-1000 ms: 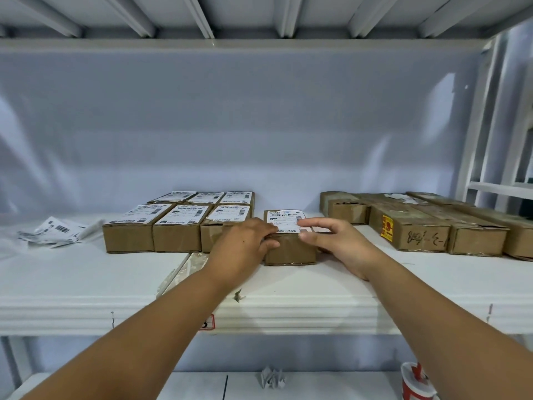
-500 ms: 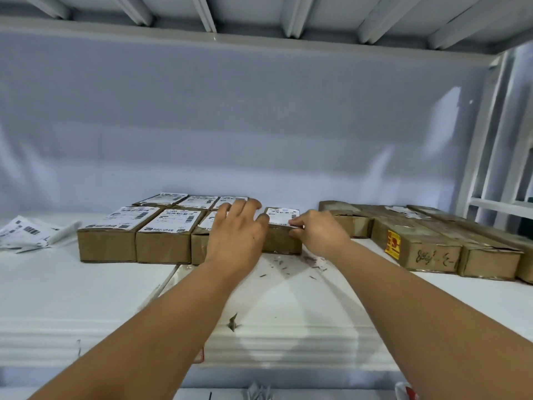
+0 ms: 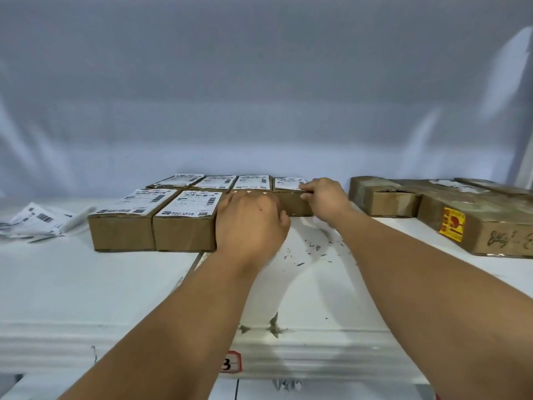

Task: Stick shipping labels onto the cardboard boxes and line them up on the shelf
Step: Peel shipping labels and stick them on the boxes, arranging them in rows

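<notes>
Several brown cardboard boxes with white shipping labels stand in two rows on the white shelf (image 3: 86, 284). The back row ends with a labelled box (image 3: 290, 197) at its right. My right hand (image 3: 324, 197) pinches this box at its upper right edge, fingers curled. My left hand (image 3: 251, 223) lies over the third box of the front row and hides most of it, its fingers stretched flat across the top. Left of it stand two labelled front boxes (image 3: 184, 226) (image 3: 127, 223).
Loose label sheets (image 3: 31, 220) lie at the shelf's far left. Larger cardboard boxes (image 3: 386, 197) lie on the right, one with a yellow sticker (image 3: 452, 225). Small dark scraps (image 3: 314, 249) dot the shelf. A red-framed tag (image 3: 230, 362) sits on the front lip.
The labelled box slid from mid-shelf back into the rear row beside the other boxes. Both hands reached deeper; my left hand moved off that box onto the front-row box.
</notes>
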A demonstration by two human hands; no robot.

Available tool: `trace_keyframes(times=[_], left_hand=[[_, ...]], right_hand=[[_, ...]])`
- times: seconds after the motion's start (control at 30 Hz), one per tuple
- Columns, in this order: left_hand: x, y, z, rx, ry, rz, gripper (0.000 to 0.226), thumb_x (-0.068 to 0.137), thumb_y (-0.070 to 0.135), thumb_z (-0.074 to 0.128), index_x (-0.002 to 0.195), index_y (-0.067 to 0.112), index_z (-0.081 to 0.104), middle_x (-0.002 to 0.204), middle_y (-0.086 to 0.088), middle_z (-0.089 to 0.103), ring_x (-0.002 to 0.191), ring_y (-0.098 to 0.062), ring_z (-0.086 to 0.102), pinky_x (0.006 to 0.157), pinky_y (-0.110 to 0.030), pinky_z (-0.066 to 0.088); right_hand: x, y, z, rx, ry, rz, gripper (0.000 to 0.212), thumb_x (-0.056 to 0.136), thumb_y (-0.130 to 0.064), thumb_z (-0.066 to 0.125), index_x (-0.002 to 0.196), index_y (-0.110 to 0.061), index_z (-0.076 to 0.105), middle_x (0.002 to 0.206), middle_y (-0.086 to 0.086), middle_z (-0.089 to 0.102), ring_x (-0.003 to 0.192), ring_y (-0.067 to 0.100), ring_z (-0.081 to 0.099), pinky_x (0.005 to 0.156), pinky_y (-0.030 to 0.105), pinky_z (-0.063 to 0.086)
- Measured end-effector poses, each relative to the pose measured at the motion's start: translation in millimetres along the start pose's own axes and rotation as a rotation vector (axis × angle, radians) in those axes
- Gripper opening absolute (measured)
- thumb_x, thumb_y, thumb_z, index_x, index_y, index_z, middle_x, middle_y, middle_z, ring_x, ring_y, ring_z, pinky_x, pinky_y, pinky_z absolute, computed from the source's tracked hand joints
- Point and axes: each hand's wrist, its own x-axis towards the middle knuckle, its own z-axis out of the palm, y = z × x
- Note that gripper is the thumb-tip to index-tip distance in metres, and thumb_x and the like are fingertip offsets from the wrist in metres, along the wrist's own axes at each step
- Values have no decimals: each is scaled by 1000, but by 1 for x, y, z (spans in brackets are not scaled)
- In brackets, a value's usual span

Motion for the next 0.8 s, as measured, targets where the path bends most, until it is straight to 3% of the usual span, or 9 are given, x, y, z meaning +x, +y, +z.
trace_keyframes(times=[0.17, 0.3, 0.4, 0.5, 0.7, 0.8], left_hand=[[0, 1, 0, 1, -34, 6, 24, 89, 41, 47, 92, 22, 62, 105, 0, 62, 108, -22, 48, 96, -31, 29], [-1, 2, -1, -37, -21, 41, 33, 91, 44, 47, 109, 21, 62, 113, 0, 59, 115, -20, 44, 100, -31, 26], [-1, 2, -2, -53, -24, 49, 30, 92, 38, 46, 110, 19, 62, 115, -1, 59, 116, -21, 43, 100, -30, 25], [-1, 2, -2, -54, -25, 35, 28, 91, 31, 45, 110, 18, 62, 115, -1, 59, 115, -22, 43, 100, -30, 26], [-2, 3, -2, -77, -17, 16, 26, 90, 25, 44, 110, 20, 59, 115, 0, 59, 114, -21, 44, 98, -29, 27], [-2, 3, -2, -86, -19, 8, 25, 90, 24, 43, 110, 21, 57, 114, 1, 58, 113, -20, 43, 96, -28, 27]], right_hand=[[-3, 1, 6, 25, 24, -24, 33, 96, -13, 50, 128, -11, 59, 134, 12, 56, 127, 25, 46, 105, 26, 32], [-6, 3, 7, 3, -11, 5, 45, 92, -15, 55, 136, -18, 50, 136, 14, 48, 125, 28, 46, 104, 30, 34], [-13, 1, 3, 36, 11, -45, 51, 90, -18, 55, 140, -23, 45, 144, 8, 39, 133, 25, 34, 109, 29, 27], [-16, -6, 2, -88, 16, -171, 48, 93, -19, 49, 141, -20, 43, 149, 0, 38, 139, 21, 23, 112, 27, 17], [-9, -24, 13, -251, -46, -206, 45, 84, -16, 50, 129, -20, 48, 128, 5, 53, 122, 23, 46, 103, 34, 30], [-6, -26, 14, -284, -52, -223, 39, 81, -18, 51, 119, -27, 53, 115, 2, 59, 118, 18, 47, 104, 34, 26]])
